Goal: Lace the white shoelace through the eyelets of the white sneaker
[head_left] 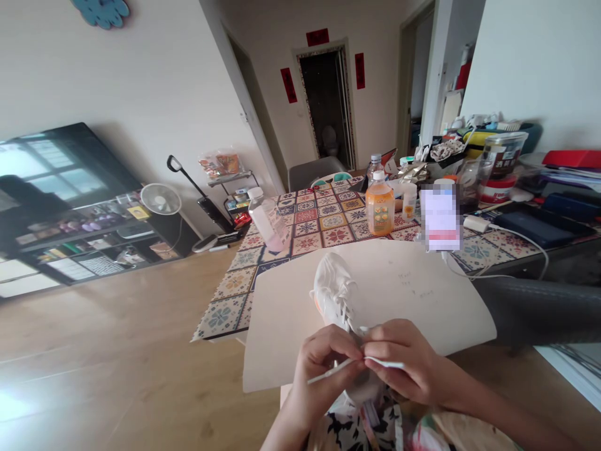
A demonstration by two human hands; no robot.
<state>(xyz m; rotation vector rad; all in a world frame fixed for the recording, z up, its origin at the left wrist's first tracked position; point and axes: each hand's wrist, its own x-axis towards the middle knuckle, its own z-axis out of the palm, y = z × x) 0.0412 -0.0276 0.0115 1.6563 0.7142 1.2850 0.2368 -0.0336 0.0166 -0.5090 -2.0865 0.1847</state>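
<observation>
A white sneaker (332, 282) rests on a large sheet of white paper (282, 313), its toe pointing away from me and its heel end near my lap. Both my hands meet over its ankle opening. My left hand (323, 357) is closed, its fingertips pinching a white shoelace (385, 362). Fingers of my right hand (404, 357) pinch the same lace right beside them, thumb tips nearly touching. One flat length of lace sticks out along each hand. Part of the shoe's opening and tongue is hidden behind my fingers.
The paper overhangs the near edge of a table with a patterned tablecloth (323, 219). Beyond it stand an orange drink bottle (380, 207) and a tilted clear bottle (270, 222). A blurred upright phone (441, 219), a white cable (521, 233) and a dark tablet (539, 222) are at the right.
</observation>
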